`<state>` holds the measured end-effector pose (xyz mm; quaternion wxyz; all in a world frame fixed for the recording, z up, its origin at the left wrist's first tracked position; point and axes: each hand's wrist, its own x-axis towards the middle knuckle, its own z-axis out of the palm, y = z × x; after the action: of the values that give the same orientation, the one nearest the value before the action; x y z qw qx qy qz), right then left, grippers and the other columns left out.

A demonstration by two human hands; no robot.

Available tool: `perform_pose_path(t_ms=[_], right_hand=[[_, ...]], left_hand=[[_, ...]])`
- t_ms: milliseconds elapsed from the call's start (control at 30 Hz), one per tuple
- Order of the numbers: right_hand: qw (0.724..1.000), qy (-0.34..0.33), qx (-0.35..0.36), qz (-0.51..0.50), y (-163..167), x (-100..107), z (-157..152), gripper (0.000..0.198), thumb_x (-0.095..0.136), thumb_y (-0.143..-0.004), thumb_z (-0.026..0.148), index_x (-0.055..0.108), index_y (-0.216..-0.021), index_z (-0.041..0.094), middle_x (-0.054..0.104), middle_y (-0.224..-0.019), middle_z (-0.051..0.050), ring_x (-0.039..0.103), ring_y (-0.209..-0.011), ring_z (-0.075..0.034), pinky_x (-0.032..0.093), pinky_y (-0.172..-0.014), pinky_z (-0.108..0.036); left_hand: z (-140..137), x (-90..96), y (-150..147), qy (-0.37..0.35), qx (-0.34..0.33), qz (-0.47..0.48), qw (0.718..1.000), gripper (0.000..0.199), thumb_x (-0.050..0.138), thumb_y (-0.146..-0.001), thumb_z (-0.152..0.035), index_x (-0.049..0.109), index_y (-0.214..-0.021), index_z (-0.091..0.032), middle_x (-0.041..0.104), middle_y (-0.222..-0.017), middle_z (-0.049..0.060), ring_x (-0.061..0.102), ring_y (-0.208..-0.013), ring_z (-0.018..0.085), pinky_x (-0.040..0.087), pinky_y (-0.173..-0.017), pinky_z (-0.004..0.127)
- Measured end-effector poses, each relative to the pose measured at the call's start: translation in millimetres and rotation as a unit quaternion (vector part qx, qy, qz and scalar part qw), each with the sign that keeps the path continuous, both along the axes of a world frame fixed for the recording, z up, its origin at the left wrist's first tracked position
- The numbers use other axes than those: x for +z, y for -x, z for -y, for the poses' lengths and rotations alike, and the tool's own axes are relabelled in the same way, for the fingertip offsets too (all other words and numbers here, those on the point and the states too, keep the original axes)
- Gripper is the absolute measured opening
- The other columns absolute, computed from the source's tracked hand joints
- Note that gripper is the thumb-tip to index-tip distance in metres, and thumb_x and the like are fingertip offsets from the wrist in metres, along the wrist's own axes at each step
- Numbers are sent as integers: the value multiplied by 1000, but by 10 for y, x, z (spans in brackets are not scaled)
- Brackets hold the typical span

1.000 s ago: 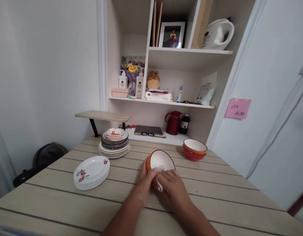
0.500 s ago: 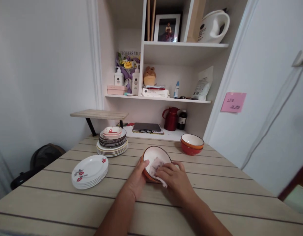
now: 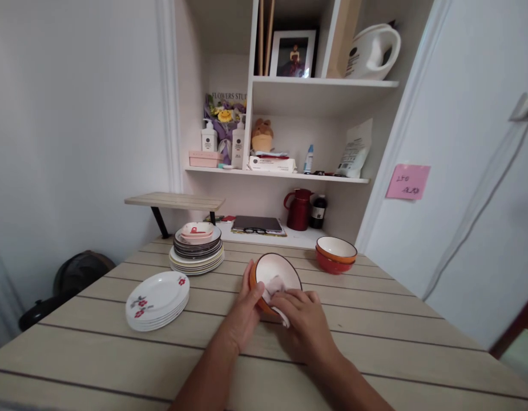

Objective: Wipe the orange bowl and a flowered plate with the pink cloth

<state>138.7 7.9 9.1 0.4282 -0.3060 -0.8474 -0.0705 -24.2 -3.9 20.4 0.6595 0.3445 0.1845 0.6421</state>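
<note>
An orange bowl [image 3: 285, 268] with a white inside and a dark rim is tilted towards me, low over the wooden table. My left hand [image 3: 246, 302] grips its left side, thumb over the rim and fingers around the outside. In my right hand [image 3: 304, 317] is a pale, crumpled cloth [image 3: 275, 285], pressed against the inside of the bowl near the lower rim. One end of the cloth hangs out over the edge. The right fingertips are partly hidden by the hand and the cloth.
White flowered plates [image 3: 158, 299] are stacked at the left. Behind them stands a taller stack of plates [image 3: 197, 260] topped by small dishes [image 3: 197, 230]. Two nested bowls [image 3: 335, 256] sit at the back right. A laptop [image 3: 257, 224] and a red jug [image 3: 298, 209] lie beyond the table [image 3: 375, 342].
My right hand and the cloth have shifted slightly within the bowl. The bowl has moved a little to the right, and more left-hand fingers show behind it. The camera view has tilted slightly.
</note>
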Motion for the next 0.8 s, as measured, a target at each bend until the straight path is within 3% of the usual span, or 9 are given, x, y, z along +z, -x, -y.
perform_pose_path(t_ms=[100, 200, 367, 533, 667, 800], right_hand=[[998, 38, -36, -39, 29, -45, 14, 45, 50, -76, 0, 68, -107, 27, 80, -102, -1, 64, -90, -22, 26, -74, -36], [997, 33, -36, -58, 48, -78, 8, 40, 49, -75, 2, 68, -102, 25, 79, -98, -3, 64, -91, -23, 27, -73, -36], [999, 4, -9, -35, 49, -43, -5, 35, 52, -78, 6, 69, -102, 25, 78, -95, -3, 63, -86, -22, 28, -71, -34], [999, -39, 17, 9, -46, 39, -28, 40, 56, -84, 7, 69, -115, 29, 80, -108, -2, 66, -90, -22, 28, -71, -36], [997, -36, 16, 69, -131, 103, -62, 41, 57, -85, 1, 68, -111, 31, 80, -116, 2, 65, -105, -24, 30, -90, -40], [997, -43, -10, 71, -140, 96, -81, 36, 62, -85, 1, 69, -102, 33, 81, -111, 4, 63, -109, -26, 17, -109, -49]], left_hand=[[-30, -67, -47, -33, -17, -36, 999, 114, 87, -81, -38, 13, -167, -35, 58, -154, 12, 54, -141, 32, 35, -121, 47], [-70, -137, -83, -47, 2, -74, 996, 120, 89, -79, -35, 8, -168, -32, 54, -157, 14, 53, -142, 32, 34, -122, 47], [-41, -145, -108, -16, 82, -98, 992, 107, 87, -80, -40, 23, -165, -30, 56, -154, 15, 54, -141, 35, 39, -119, 47], [19, -75, -83, -23, 93, -110, 989, 87, 82, -83, -44, 40, -157, -27, 58, -153, 14, 54, -140, 35, 42, -117, 46], [17, -24, -6, -53, 85, -116, 988, 75, 81, -83, -41, 52, -150, -27, 59, -153, 11, 51, -143, 34, 37, -120, 46], [18, 16, 67, -45, 22, -113, 992, 76, 82, -82, -40, 51, -150, -25, 65, -144, 13, 57, -137, 33, 38, -119, 48]])
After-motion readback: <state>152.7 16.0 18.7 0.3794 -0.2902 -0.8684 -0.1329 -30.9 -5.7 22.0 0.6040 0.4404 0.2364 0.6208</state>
